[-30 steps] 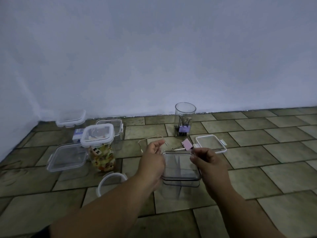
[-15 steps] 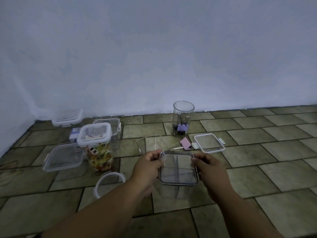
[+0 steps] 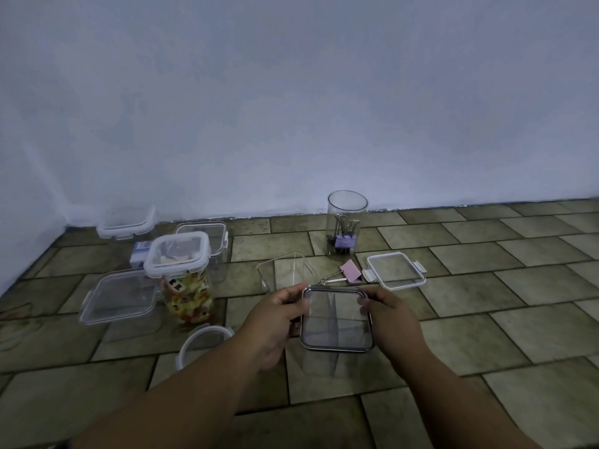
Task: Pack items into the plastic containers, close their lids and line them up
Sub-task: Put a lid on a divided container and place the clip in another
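A clear square container with a dark-rimmed lid point(image 3: 337, 319) stands on the tiled floor in front of me. My left hand point(image 3: 275, 322) grips its left edge and my right hand point(image 3: 392, 319) grips its right edge, fingers curled over the lid's rim. Just behind it stands an open clear container point(image 3: 285, 270). A pink binder clip point(image 3: 350, 272) lies on the floor beside a loose square lid point(image 3: 397, 270). A round clear cup point(image 3: 345, 222) near the wall holds several binder clips. A closed container full of colourful items point(image 3: 184, 280) stands at the left.
A flat clear lid point(image 3: 118, 296) lies left of the colourful container. A round white-rimmed lid point(image 3: 202, 343) lies near my left forearm. Two more lidded containers point(image 3: 207, 241) point(image 3: 126, 222) and a small blue-white box point(image 3: 139, 254) sit by the wall corner. Open tiles stretch to the right.
Both hands lowered the dark-rimmed lid from a raised, tilted hold down flat onto the container. Their grip has shifted to the lid's two side edges.
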